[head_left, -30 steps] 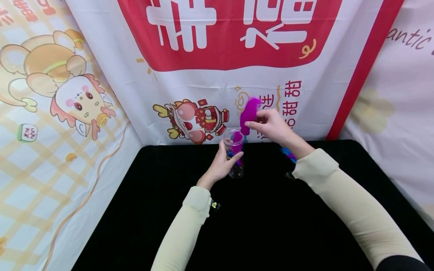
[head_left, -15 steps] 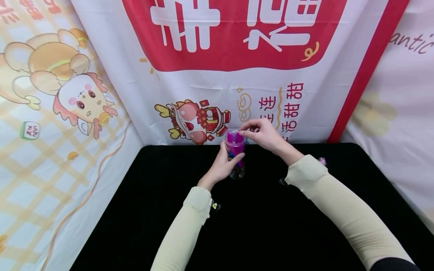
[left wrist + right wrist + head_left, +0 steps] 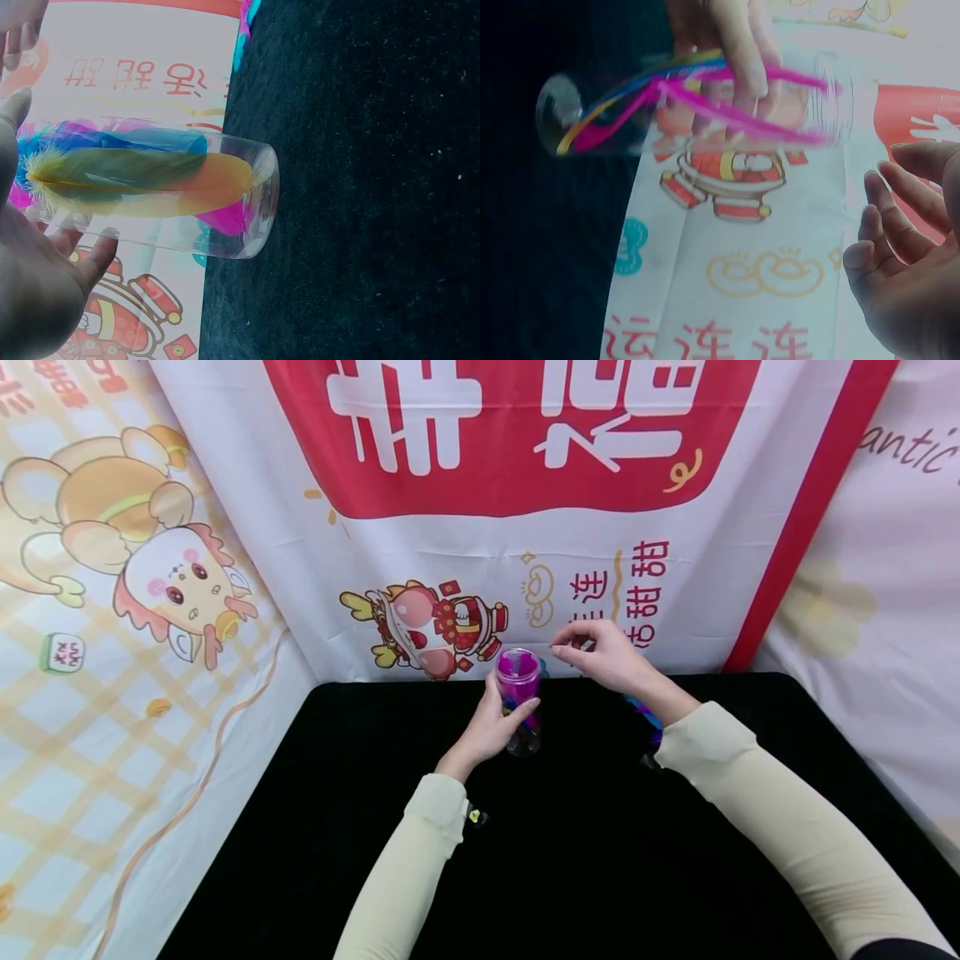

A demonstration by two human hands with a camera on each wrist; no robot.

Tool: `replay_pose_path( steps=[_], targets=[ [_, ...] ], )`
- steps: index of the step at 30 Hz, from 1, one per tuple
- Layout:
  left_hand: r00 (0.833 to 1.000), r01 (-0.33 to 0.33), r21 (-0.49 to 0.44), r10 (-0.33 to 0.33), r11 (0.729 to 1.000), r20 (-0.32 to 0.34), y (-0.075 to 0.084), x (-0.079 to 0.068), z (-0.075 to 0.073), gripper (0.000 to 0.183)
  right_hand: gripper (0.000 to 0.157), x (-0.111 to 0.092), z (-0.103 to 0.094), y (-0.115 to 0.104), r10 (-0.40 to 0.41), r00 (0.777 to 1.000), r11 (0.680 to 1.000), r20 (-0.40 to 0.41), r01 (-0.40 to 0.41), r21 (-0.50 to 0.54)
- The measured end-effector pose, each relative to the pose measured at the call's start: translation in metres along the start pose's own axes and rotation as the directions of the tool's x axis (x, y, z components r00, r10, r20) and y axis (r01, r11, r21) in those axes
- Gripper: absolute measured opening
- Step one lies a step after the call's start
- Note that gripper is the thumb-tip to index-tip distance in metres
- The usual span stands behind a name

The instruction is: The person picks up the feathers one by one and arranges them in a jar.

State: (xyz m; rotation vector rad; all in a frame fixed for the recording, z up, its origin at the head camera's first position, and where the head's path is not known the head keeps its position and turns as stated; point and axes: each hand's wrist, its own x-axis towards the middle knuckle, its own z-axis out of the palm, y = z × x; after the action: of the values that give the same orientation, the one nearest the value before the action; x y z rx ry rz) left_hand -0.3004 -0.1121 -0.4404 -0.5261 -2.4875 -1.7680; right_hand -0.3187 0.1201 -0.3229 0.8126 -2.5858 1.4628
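Note:
My left hand point(image 3: 487, 728) grips a clear jar point(image 3: 523, 746) upright at the table's far edge. Its lid is off. Feathers stand inside: a yellow feather point(image 3: 225, 176), a blue feather point(image 3: 165, 140) and magenta feathers point(image 3: 742, 118), which reach up to the jar's mouth. Curled fingers and thumb wrap the jar's upper half in the left wrist view. Just right of the mouth and apart from it is my right hand point(image 3: 606, 658). Its fingers are loosely bent with nothing between them, as the right wrist view also shows.
Blue and purple feathers point(image 3: 647, 717) lie on the black tabletop point(image 3: 585, 860) at the right, partly hidden behind my right wrist. A printed white and red cloth point(image 3: 442, 552) hangs right behind the table's far edge. Another patterned cloth point(image 3: 135, 735) hangs at the left.
My right hand has put a magenta feather into the jar, let it go and drawn back to the right. The left hand keeps its grip on the jar.

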Motion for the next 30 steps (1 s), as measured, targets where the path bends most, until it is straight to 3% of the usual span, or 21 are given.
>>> replay_pose_path(
  steps=[9, 19, 30],
  targets=[
    [1.0, 0.0, 0.018, 0.0, 1.0, 0.0, 0.0, 0.001, 0.0, 0.08, 0.014, -0.013, -0.028, 0.034, -0.037, 0.999, 0.98, 0.022, 0.041, -0.192],
    [1.0, 0.002, 0.025, -0.002, 1.0, -0.002, 0.0, 0.0, 0.001, 0.081, 0.019, -0.029, -0.061, 0.094, 0.079, 0.992, 0.937, 0.096, -0.041, -0.347],
    [1.0, 0.007, 0.031, -0.007, 0.999, -0.003, 0.001, 0.0, 0.002, 0.08, 0.019, -0.047, -0.081, 0.154, 0.131, 0.981, 0.892, 0.146, -0.052, -0.448]
  ],
)
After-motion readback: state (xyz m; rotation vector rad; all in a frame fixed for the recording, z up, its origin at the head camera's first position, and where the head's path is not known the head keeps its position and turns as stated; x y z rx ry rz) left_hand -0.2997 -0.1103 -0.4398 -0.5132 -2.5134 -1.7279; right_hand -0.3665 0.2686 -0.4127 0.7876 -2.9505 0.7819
